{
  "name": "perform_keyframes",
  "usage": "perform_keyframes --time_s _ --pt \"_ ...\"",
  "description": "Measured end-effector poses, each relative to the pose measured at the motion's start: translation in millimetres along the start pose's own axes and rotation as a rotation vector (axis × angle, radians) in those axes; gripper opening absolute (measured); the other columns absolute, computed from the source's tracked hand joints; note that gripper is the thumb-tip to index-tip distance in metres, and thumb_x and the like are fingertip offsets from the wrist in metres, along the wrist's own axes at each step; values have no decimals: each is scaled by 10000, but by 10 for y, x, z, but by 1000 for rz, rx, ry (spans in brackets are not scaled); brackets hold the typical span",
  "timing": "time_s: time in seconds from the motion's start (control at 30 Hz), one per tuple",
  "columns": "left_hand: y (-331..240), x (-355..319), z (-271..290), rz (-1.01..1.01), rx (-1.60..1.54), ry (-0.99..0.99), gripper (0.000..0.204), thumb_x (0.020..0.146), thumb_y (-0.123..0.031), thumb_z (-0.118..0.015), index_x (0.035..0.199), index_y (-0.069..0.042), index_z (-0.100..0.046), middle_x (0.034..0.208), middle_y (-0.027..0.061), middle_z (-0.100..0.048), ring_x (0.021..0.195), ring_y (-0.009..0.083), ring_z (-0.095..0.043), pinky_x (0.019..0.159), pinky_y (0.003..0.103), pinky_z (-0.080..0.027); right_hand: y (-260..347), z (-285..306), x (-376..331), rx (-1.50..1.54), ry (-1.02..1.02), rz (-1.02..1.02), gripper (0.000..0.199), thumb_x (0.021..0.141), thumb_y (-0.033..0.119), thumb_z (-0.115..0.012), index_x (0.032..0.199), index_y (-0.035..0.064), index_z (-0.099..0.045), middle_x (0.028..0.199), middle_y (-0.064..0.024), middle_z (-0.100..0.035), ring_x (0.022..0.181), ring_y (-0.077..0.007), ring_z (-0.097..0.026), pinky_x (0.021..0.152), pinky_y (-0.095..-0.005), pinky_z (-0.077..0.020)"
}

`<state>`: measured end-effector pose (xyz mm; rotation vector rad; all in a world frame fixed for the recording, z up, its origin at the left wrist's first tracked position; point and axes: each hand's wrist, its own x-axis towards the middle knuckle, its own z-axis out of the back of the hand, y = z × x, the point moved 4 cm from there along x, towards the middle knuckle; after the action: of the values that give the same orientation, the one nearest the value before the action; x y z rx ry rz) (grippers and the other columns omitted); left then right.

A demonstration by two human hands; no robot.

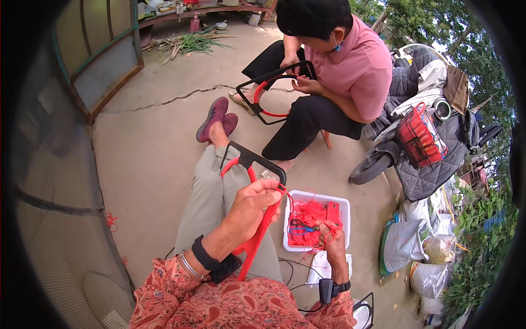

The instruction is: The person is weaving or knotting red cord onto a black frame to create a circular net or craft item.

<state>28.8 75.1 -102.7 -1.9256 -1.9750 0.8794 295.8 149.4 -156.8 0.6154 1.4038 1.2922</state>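
My left hand (pixel 251 211) is closed around a black frame (pixel 253 157) with a curved red part inside it. A red ridged edge (pixel 257 241) runs down from my fingers to my lap. Loops of red cord hang by the fingertips. My right hand (pixel 333 244) is over the near right side of a white plastic basin (pixel 344 205), its fingers pinched on red cord (pixel 325 231). Tangled red cord (pixel 312 211) fills the basin. Scissors (pixel 300 226) with dark and blue handles lie on the tangle, left of my right hand.
Opposite me a seated person (pixel 350 71) works on a similar black and red frame (pixel 263 96). Filled sacks (pixel 402 244) line the right side. A quilted cover (pixel 416 170) carries a red basket (pixel 421 137). Green stalks (pixel 189 43) lie on the floor. A metal door (pixel 104 55) stands left.
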Motion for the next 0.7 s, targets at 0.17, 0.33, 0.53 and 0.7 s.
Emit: perform_keyframes --time_s 0.17,0.33,0.53,0.7 --pt "-5 9 -54 5 60 -16 269 894 -70 -561 1139 15 -490 928 79 -569 723 167 -584 625 313 -503 904 -869 -99 316 222 124 309 906 210 -629 1134 6 -587 650 69 -438 505 -15 -343 449 -196 -259" --pt "1 25 -97 -48 52 -68 279 896 -62 -554 1155 18 -488 980 96 -587 736 163 -597 657 313 -514 1103 -1185 -6 229 306 153 185 911 182 -616 977 12 -588 635 75 -432 493 -15 -331 450 -198 -262" --pt "27 39 -53 12 29 17 347 905 -66 -540 1221 46 -449 913 92 -595 713 169 -600 629 295 -488 1419 -1034 -295 245 280 122 145 885 149 -607 802 36 -568 612 38 -469 503 -28 -372 455 -210 -271" --pt "25 37 -72 55 0 62 350 925 -90 -518 1239 48 -447 857 87 -588 690 170 -591 613 294 -470 1423 -1006 -457 145 273 155 171 842 159 -625 747 42 -544 621 19 -481 516 -50 -388 460 -220 -279"
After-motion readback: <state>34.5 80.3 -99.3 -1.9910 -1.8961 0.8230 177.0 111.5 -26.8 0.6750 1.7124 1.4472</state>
